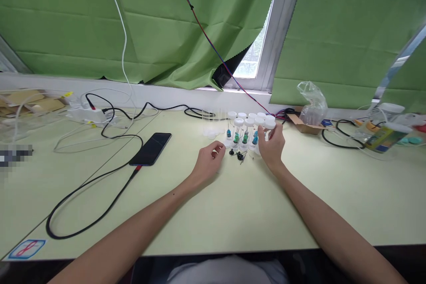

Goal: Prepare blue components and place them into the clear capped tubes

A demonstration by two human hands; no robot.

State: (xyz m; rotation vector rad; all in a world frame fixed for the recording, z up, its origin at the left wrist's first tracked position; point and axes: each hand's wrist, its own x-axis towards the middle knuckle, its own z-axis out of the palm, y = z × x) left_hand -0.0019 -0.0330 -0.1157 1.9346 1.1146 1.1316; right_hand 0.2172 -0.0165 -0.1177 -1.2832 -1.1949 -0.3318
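Note:
Several clear bottles with white caps [248, 121] stand in a tight group on the table, with small green and blue pieces inside. My right hand [272, 145] is at the right end of the group, its thumb and fingers closed around a white-capped bottle [268, 123]. To the left of the group, my left hand [209, 160] has its fingers curled together, fingertips beside a small white disc [228, 143]. Whatever the left fingers pinch, if anything, is hidden. Small black parts [240, 155] and thin metal pins lie in front of the bottles.
Clear uncapped containers [213, 120] stand behind my left hand. A phone [151, 148] with a black cable lies to the left. Toward the right are a cardboard box [303, 125] with a plastic bag and a yellow-green labelled tub [388, 136]. Cables run along the back.

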